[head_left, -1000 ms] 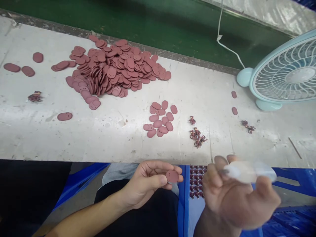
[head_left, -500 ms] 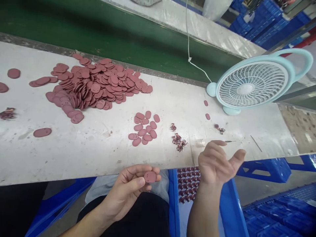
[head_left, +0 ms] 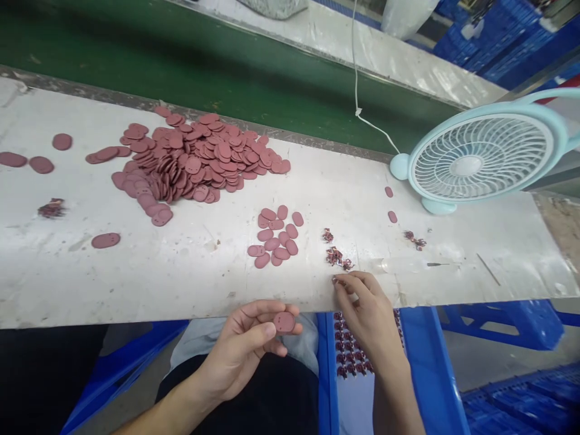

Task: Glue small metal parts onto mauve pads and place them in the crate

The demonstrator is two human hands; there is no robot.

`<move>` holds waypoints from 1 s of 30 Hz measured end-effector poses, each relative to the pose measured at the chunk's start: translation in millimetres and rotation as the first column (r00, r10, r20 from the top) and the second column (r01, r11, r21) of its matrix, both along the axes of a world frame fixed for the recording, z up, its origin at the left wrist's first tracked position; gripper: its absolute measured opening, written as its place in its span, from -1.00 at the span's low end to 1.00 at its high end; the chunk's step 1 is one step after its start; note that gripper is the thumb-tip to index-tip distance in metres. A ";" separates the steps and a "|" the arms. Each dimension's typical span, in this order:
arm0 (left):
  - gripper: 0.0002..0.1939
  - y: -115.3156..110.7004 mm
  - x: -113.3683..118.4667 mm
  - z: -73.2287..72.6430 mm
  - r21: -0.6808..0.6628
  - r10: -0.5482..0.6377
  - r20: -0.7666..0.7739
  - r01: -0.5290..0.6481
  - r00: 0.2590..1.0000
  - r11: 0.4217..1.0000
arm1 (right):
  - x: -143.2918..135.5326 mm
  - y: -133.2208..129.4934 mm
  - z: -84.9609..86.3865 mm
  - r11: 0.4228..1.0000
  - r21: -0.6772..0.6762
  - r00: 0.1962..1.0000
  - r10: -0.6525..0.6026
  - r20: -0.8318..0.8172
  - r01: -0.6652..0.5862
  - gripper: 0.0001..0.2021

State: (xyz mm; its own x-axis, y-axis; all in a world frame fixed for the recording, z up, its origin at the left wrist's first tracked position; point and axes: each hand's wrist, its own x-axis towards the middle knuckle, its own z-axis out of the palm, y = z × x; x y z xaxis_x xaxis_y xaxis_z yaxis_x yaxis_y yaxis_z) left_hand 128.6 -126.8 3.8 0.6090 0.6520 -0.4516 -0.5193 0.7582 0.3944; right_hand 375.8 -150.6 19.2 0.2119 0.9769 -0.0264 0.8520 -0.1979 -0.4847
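Note:
My left hand pinches a reddish-brown oval disc with small holes between thumb and fingers, just off the table's front edge. My right hand is over that edge, thumb and forefinger closed on a small dark piece, mostly hidden by the fingertips. Just beyond the right fingertips lies a little heap of dark red and metallic parts, with a smaller clump behind it. Several loose oval discs are spread on the table to the left of these parts.
A large pile of oval discs covers the back left of the white table. At the right stands a light blue fan. A clear syringe-like tube with a needle lies below it. Under the edge, a blue crate holds rows of small parts.
My right hand has moved left and down from beside the tube to the small parts, its fingers now closed on one. My left hand keeps its disc. The view has shifted slightly.

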 end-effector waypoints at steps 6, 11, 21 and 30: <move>-0.77 -0.9 0.1 -1.5 0.054 0.003 0.028 -0.004 1.000 0.999 | 0.1 -5.7 2.7 0.999 -0.020 0.999 0.042 -0.003 -0.042 -0.78; -0.80 -1.5 1.4 1.4 0.054 0.034 -0.007 -0.033 0.999 0.998 | -2.3 -18.1 10.6 0.992 0.016 0.971 -0.121 -0.208 0.127 -0.76; -0.79 -4.6 9.5 2.5 0.181 0.034 -0.060 -0.023 0.998 0.983 | -62.5 -31.7 37.1 0.999 0.037 0.578 0.007 -0.816 0.040 -0.73; -0.77 -7.6 7.9 3.9 0.228 0.009 -0.100 0.015 0.995 0.973 | -69.9 -26.1 33.1 0.998 0.000 0.618 -0.034 -0.786 0.055 -0.78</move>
